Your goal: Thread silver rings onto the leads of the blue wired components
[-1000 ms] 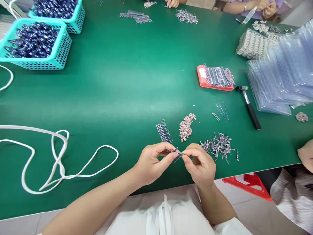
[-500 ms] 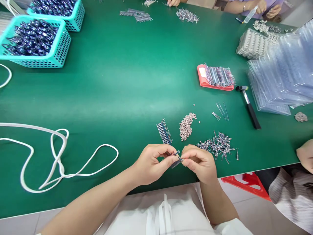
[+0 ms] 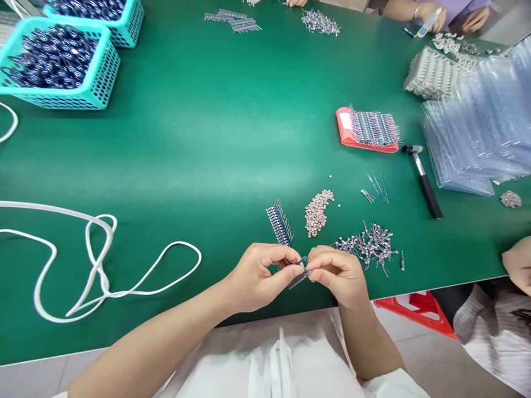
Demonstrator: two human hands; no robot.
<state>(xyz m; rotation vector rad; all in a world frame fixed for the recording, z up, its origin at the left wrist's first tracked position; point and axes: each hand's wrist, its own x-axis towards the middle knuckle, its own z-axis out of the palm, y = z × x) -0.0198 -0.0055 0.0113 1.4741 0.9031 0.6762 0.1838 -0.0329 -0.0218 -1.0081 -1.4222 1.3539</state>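
Observation:
Over the table's near edge, my left hand [image 3: 261,279] pinches a small wire-leaded part [image 3: 305,269] between thumb and forefinger. My right hand [image 3: 340,276] is closed at the same spot, fingertips together at the part's right end; what exactly they grip is too small to make out. Just beyond my hands lies a row of dark blue parts with wire leads [image 3: 280,222], partly covered by my left hand. To its right sit a heap of small pale ring-like pieces [image 3: 317,214] and a loose pile of wired parts [image 3: 369,246].
A hammer [image 3: 425,185] and a red-wrapped bundle of wired parts [image 3: 369,130] lie at right, near stacked clear plastic trays [image 3: 473,127]. Turquoise baskets [image 3: 97,77] stand far left; a white cord [image 3: 103,249] loops below. Other people's hands [image 3: 431,16] work across the table.
Almost nothing differs. The whole view has shifted slightly, and my hands stay together on the small part. Across the table, a co-worker's hands have moved a little.

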